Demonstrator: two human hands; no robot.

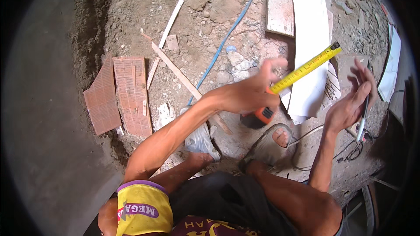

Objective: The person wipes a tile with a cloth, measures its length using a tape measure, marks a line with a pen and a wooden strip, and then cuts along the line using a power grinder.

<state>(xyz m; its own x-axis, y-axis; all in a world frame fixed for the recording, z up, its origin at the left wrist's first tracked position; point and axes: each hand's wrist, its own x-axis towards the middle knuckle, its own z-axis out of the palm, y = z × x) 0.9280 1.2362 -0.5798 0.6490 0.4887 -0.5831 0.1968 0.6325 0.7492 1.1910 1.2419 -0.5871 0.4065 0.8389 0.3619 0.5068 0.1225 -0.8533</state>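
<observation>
My left hand (258, 94) grips an orange and black tape measure (266, 114), with a short length of yellow blade (306, 67) sticking out to the upper right over a long white board (306, 17). To the right of the board, my right hand (352, 100) has its fingers curled loosely about a slim, pale pen-like stick (362, 124). The white board lies on other pale pieces, next to a square slab (278, 12). My two sandalled feet (280, 137) are on the dirty ground below my hands.
Two reddish tile pieces (129, 91) lie at left, beside a soil ridge and smooth grey floor (43, 126). Narrow wood strips (175, 65), a blue hose (221, 50) and rubble lie ahead. Black cables (350, 153) and a pale panel (389, 65) are at right.
</observation>
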